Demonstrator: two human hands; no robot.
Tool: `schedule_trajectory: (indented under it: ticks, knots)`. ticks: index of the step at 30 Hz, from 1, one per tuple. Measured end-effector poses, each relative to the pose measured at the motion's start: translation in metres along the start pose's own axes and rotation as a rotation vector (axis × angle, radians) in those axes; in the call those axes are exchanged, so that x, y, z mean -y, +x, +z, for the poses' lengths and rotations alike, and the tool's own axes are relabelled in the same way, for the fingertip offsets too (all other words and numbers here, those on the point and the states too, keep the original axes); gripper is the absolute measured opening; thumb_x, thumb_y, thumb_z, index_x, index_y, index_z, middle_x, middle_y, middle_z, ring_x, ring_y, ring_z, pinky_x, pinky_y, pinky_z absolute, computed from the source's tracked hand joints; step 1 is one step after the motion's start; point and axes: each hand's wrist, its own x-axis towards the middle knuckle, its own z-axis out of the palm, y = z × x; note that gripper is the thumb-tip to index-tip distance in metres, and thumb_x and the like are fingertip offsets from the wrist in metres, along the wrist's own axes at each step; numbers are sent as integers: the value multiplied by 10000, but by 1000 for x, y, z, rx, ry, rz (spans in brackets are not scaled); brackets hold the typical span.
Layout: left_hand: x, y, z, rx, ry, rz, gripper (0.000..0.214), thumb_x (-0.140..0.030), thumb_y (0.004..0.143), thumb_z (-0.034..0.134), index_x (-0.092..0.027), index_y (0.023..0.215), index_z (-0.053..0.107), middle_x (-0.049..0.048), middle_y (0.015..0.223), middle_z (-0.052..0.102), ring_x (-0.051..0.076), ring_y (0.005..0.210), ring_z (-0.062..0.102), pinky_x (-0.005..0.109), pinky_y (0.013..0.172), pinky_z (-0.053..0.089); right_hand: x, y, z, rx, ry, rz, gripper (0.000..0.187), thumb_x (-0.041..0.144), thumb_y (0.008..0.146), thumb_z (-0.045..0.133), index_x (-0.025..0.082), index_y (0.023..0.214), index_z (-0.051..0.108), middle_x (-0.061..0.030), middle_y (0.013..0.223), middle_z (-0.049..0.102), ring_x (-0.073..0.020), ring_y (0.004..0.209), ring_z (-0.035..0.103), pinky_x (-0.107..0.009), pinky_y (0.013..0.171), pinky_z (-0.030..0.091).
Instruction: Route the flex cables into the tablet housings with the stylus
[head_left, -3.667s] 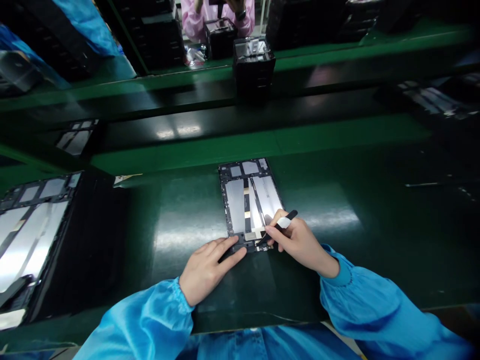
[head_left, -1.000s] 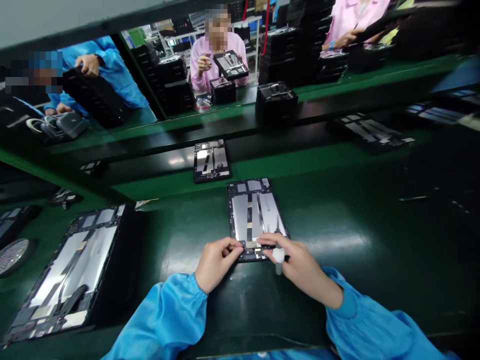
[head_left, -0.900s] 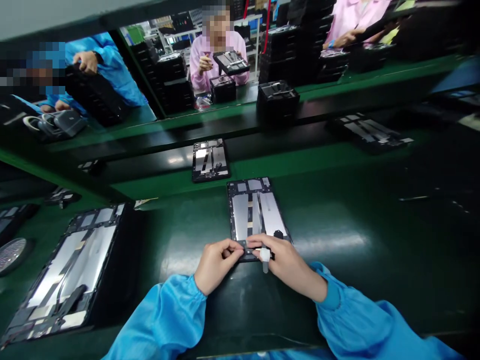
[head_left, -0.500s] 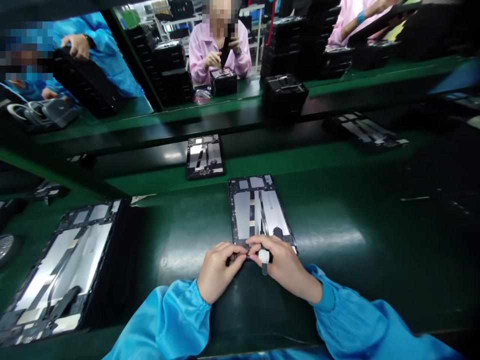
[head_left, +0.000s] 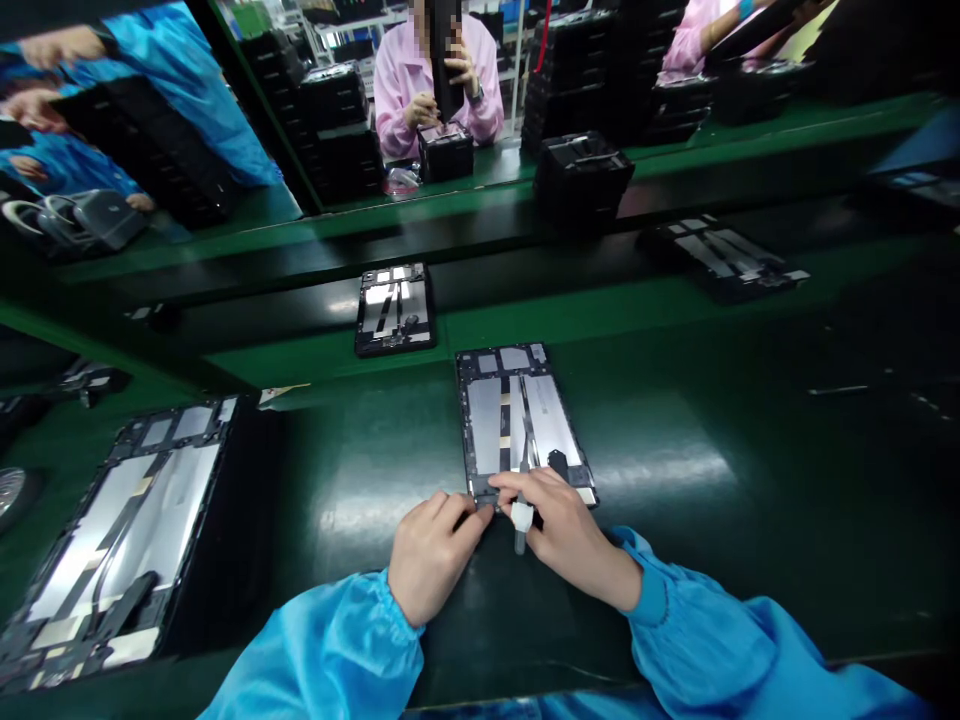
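An opened tablet frame (head_left: 517, 420) with silver panels lies flat on the green mat in front of me. My left hand (head_left: 431, 550) has its fingers curled and pressed on the frame's near left corner. My right hand (head_left: 562, 535) is closed round a thin black tool with a white band (head_left: 520, 515), its tip at the frame's near edge. Both arms wear blue sleeves.
A larger open tablet frame (head_left: 112, 530) lies on a black tray at the left. Another frame (head_left: 395, 308) rides the dark belt beyond, and one more (head_left: 720, 255) lies far right. Black tray stacks (head_left: 581, 175) stand on the far bench, where people in pink and blue work.
The view has tilted up since the earliest frame, showing the belt and the workers. The frame on the belt has drifted left. My right hand has turned the tool and both hands stay at the near edge.
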Motion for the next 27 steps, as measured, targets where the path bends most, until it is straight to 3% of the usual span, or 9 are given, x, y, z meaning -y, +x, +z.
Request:
schedule_trajectory:
  ticks: [3,9,17,22,27]
  knots:
    - [3,-8,-4,-5,156,138,310,-147,1021,357,-154,1225,591,86,1058,665,182,834,577,294,675,468,-1,0,2,7,-35,-20,557,-89,738,461,239,1176,562,-34,878,675,-246,823,619,-372,744,485]
    - [14,-13,-4,24,99,170,317,-151,1024,370,-199,1268,567,73,1155,649,176,891,571,307,740,491,0,0,-2,26,-35,3,576,-94,711,457,233,1170,571,-38,880,671,-245,826,618,-372,739,495]
    - [21,-11,-1,65,100,228,353,-161,1028,340,-224,1328,516,72,1154,637,182,909,571,304,721,474,1,3,-3,37,10,29,467,-29,799,470,238,1163,588,-44,886,692,-251,853,643,-396,758,518]
    - [15,-11,3,82,121,174,358,-151,1023,335,-218,1328,510,88,1130,621,179,866,573,300,702,475,-1,-7,-17,-9,178,95,230,208,979,502,253,1172,620,-39,867,707,-229,813,675,-379,759,552]
    - [7,-13,8,95,88,88,356,-154,1019,325,-201,1307,528,110,1144,599,196,921,586,325,739,514,3,-24,-26,-27,364,250,338,412,1024,438,273,1271,621,-38,881,632,-135,584,618,-265,510,574]
